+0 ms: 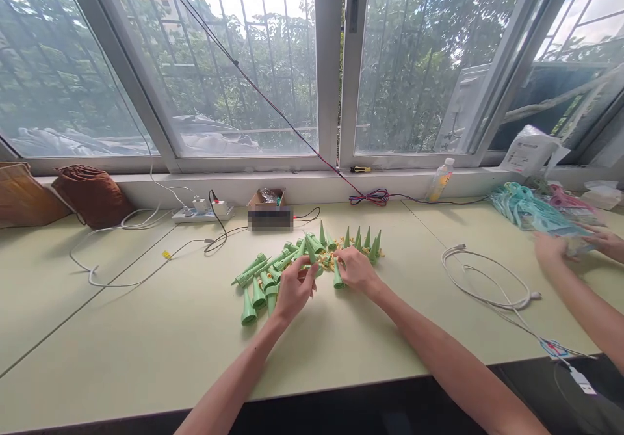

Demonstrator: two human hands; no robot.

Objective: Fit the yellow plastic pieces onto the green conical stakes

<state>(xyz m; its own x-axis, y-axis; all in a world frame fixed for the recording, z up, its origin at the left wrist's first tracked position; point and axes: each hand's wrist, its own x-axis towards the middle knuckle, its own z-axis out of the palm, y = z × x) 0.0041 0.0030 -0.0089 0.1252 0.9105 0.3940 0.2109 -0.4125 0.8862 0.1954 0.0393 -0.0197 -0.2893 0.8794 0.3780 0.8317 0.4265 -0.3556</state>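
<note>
Head camera view: a left hand (296,287) pinches a green plastic cone (311,250) above a pale yellow-green table (160,357). The right hand (358,268), just to its right, has its fingertips on another green cone (338,274) — whether they grip it is unclear. Loose green cone pieces (258,292) lie to the left, small yellow pieces (330,263) between the hands, and upright green cones (368,238) stand beyond the right hand.

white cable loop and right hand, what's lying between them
Only bare table between the right hand and the white cable loop, as the head view shows.
</note>
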